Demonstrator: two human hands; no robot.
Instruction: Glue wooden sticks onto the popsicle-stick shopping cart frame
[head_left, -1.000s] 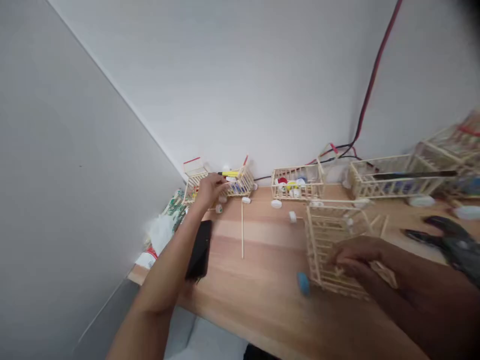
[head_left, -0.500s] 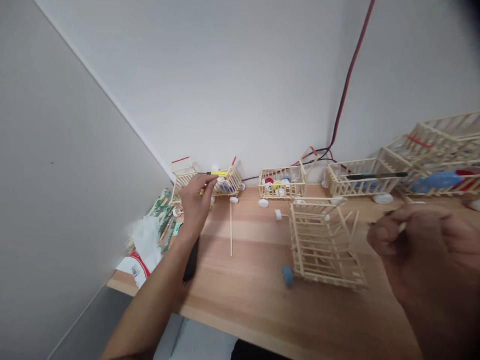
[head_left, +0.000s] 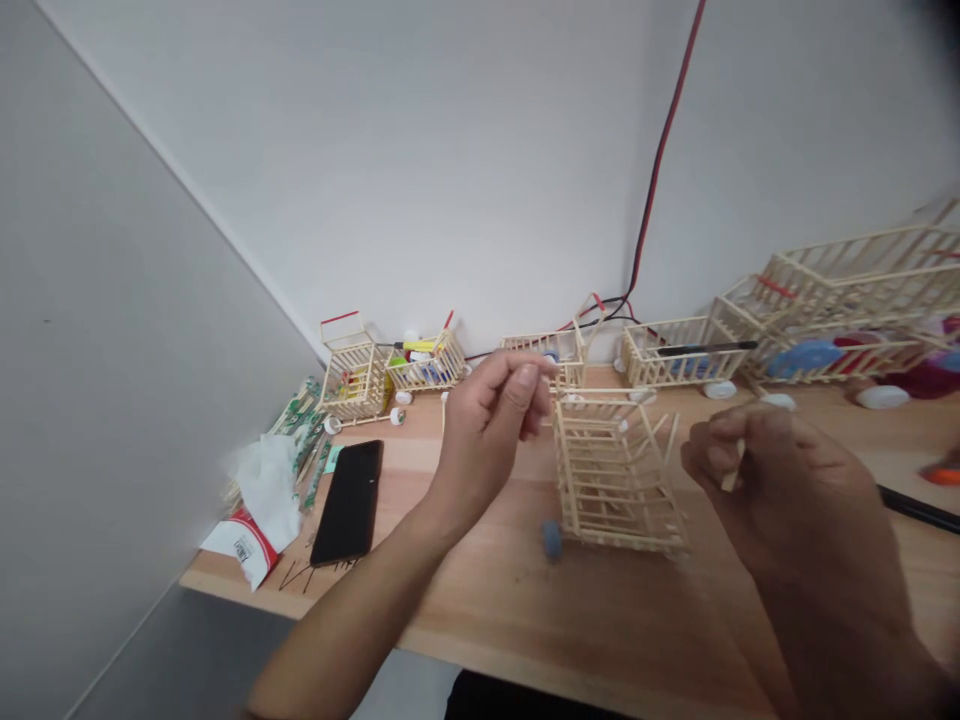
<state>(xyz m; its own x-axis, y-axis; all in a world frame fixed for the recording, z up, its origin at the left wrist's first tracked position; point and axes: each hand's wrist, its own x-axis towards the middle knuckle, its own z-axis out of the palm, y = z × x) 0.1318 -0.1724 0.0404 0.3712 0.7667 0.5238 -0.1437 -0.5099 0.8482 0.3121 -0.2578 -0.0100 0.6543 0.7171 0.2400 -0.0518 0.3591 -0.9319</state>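
A cart frame of thin wooden sticks (head_left: pixel 615 470) lies on the wooden table (head_left: pixel 600 620), with a blue wheel (head_left: pixel 552 537) at its near left corner. My left hand (head_left: pixel 491 420) hovers just left of the frame, thumb and fingers pinched together; what they hold is too small to make out. To the frame's right, my right hand (head_left: pixel 757 470) is raised above the table with its fingers curled round a short wooden stick (head_left: pixel 729 472). Neither hand touches the frame.
Small stick carts (head_left: pixel 427 365) with coloured caps line the wall, and a larger one (head_left: pixel 855 290) stands at the right. A black phone (head_left: pixel 349 487), tissue and packets (head_left: pixel 262 490) lie left. Red and black cables (head_left: pixel 652 180) hang down the wall. A black tool (head_left: pixel 915 508) lies right.
My left hand has drawn back from the small carts at the back left to the middle, now pinched. My right hand has lifted off the cart frame and holds a stick.
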